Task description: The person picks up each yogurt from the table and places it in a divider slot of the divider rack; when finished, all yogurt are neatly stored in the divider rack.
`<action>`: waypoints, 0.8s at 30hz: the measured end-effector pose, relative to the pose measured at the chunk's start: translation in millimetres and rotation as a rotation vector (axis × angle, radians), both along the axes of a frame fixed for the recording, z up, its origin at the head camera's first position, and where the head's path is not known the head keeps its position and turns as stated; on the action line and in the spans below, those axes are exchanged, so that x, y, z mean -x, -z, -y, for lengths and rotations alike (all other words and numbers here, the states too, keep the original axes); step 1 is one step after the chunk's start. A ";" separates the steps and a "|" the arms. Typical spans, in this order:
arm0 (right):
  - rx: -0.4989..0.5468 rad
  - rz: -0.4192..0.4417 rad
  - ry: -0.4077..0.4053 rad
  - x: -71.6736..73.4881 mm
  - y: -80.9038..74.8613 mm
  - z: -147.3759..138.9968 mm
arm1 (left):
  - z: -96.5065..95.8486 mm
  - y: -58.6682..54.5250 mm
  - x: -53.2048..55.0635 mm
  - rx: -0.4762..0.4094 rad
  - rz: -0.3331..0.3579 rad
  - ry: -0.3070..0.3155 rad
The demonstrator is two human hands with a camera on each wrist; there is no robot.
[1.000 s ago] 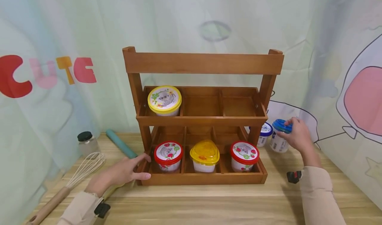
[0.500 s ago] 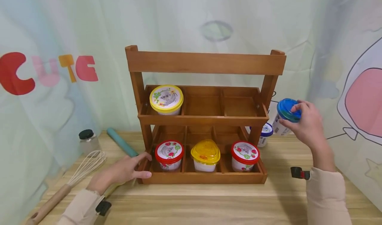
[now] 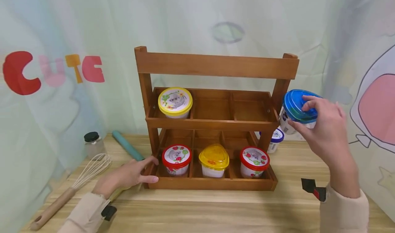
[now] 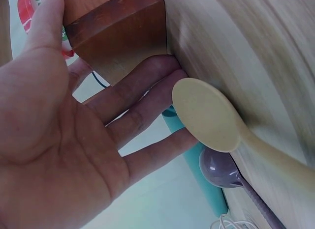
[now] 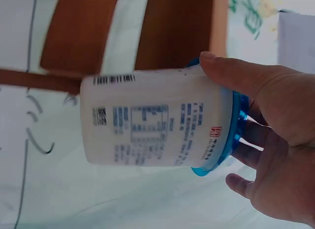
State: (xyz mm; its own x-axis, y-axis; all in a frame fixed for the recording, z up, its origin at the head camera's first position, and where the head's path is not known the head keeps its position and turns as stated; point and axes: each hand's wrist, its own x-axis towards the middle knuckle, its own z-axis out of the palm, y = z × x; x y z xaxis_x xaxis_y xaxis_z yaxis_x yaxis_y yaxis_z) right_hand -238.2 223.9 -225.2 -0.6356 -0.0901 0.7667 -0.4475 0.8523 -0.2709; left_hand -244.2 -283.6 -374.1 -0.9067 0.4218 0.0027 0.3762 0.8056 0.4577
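My right hand [image 3: 331,128] grips a white yogurt tub [image 5: 147,121] by its blue lid [image 3: 294,104], thumb and fingers spread round the lid's edge. The tub is held up at the right end of a two-tier wooden rack [image 3: 216,65], level with the upper tier. On the rack's lower left corner rests my left hand [image 3: 131,176], thumb at the front and fingers extended along the side. A yellow-lidded tub [image 3: 175,102] sits in the upper left compartment. Below stand two red-lidded tubs [image 3: 177,157] [image 3: 254,159], with a yellow domed-lid tub [image 3: 213,159] between them.
A blue-rimmed tub [image 3: 275,138] stands behind the rack's right post. On the left lie a whisk [image 3: 69,193], a teal rolling pin [image 3: 127,145] and a lidded jar [image 3: 94,145]. Near my left fingers are a cream spoon [image 4: 206,113] and a dark ladle [image 4: 216,167].
My right hand has lifted the blue-lidded tub off the table, up and toward the rack's upper right end. My left hand has stayed at the rack's corner.
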 end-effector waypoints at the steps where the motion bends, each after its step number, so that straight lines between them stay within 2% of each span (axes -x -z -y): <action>1: -0.003 -0.022 -0.006 -4.4 -1.5 3.2 | -0.5 -0.1 0.0 0.000 0.001 -0.001; 5: -0.012 -0.111 -0.035 -19.9 -6.8 16.5 | -2.0 -0.7 -0.9 0.000 0.003 0.003; 9: 0.009 -0.192 -0.113 -27.7 -10.7 32.2 | -2.4 -0.4 -2.7 0.003 -0.004 -0.001; 12: 0.052 -0.218 -0.177 -26.9 -9.8 44.9 | -1.0 1.5 -3.5 0.010 0.003 -0.008; 18: 0.151 -0.195 -0.266 -20.4 -8.8 69.5 | 0.0 4.7 -4.0 0.004 0.007 -0.016; 24: 0.182 -0.195 -0.369 -9.9 -8.6 92.3 | 0.8 0.5 -3.1 -0.002 -0.008 -0.027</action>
